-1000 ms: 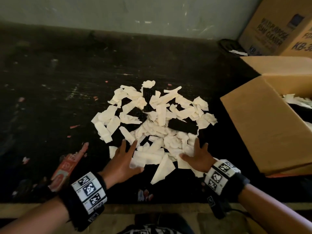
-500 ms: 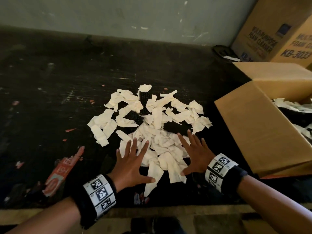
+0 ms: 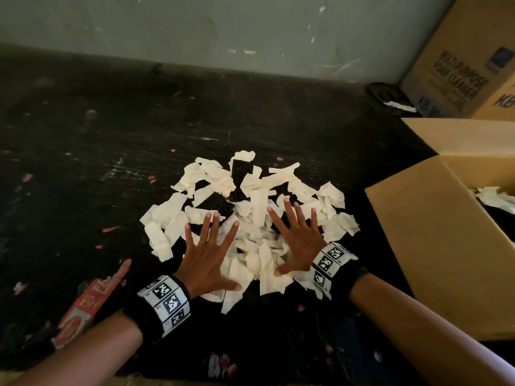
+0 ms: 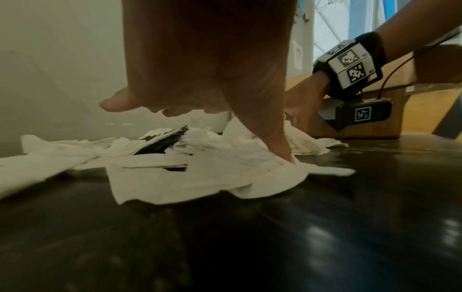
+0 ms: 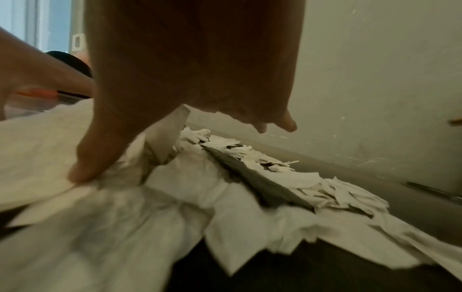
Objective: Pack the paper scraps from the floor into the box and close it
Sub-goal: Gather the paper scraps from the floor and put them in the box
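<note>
Left hand [image 3: 204, 260] and right hand [image 3: 298, 240] both spread flat, fingers splayed, on pile of white torn paper scraps [image 3: 259, 207]; open brown cardboard box [image 3: 434, 246] right, dark floor [image 3: 83, 162].

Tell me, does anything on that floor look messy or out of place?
Yes. A heap of torn white paper scraps lies spilled on the dark floor, with black textured pieces mixed in. Both the left hand and right hand press flat on it. The open brown cardboard box stands beside it.

2 cardboard boxes [image 3: 446, 246], 2 hands [image 3: 206, 257], dozens of paper scraps [image 3: 267, 263], uncountable.
</note>
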Action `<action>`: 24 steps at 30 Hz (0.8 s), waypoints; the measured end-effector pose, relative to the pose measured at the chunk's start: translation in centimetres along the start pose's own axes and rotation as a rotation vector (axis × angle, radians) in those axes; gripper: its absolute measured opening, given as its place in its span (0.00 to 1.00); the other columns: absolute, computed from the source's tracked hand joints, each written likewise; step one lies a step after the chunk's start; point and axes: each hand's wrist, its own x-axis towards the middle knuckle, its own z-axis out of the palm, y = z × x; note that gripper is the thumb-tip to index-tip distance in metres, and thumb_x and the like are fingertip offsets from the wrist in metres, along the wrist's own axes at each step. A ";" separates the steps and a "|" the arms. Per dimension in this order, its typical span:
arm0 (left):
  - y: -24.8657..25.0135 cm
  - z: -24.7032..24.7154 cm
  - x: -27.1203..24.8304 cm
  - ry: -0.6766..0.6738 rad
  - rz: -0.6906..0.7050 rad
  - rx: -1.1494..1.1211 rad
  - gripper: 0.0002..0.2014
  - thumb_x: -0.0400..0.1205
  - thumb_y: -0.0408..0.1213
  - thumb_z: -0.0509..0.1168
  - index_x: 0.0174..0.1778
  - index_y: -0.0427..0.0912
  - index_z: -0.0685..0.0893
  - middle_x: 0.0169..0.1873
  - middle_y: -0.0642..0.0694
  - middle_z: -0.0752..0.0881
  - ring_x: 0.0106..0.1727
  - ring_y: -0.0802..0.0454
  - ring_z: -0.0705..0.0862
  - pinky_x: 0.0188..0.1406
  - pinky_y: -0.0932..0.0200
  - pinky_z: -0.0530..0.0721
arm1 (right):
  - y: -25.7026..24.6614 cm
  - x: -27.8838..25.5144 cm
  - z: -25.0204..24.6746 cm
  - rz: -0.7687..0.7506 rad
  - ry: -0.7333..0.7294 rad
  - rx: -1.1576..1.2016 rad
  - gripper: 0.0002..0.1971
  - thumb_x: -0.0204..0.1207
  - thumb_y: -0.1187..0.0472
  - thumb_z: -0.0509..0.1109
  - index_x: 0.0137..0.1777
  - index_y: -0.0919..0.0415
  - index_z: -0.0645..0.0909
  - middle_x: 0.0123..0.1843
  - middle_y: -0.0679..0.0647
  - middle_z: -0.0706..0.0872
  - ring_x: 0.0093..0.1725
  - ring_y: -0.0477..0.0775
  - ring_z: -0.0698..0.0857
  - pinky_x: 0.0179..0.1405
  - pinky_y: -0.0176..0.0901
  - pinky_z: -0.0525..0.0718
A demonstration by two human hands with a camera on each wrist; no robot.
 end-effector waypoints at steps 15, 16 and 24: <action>-1.3 -1.6 6.5 -0.226 0.042 -0.186 0.69 0.58 0.72 0.72 0.70 0.63 0.17 0.81 0.41 0.28 0.82 0.41 0.35 0.76 0.26 0.44 | 1.0 7.7 -1.5 -0.219 -0.197 0.152 0.75 0.48 0.32 0.82 0.76 0.36 0.21 0.80 0.57 0.19 0.82 0.70 0.34 0.75 0.82 0.45; -1.4 -1.6 6.4 -0.198 0.038 -0.201 0.68 0.59 0.72 0.71 0.71 0.63 0.19 0.82 0.41 0.32 0.83 0.42 0.39 0.77 0.28 0.47 | 0.8 7.8 -1.4 -0.237 -0.167 0.164 0.75 0.48 0.32 0.82 0.76 0.36 0.21 0.80 0.57 0.19 0.83 0.69 0.37 0.75 0.81 0.48; -0.8 -1.6 5.4 0.062 0.104 -0.320 0.59 0.72 0.52 0.74 0.78 0.58 0.28 0.82 0.35 0.38 0.75 0.38 0.72 0.60 0.49 0.79 | -0.8 6.7 -1.2 -0.323 -0.065 0.228 0.69 0.60 0.40 0.81 0.77 0.45 0.21 0.81 0.58 0.21 0.83 0.66 0.54 0.73 0.63 0.70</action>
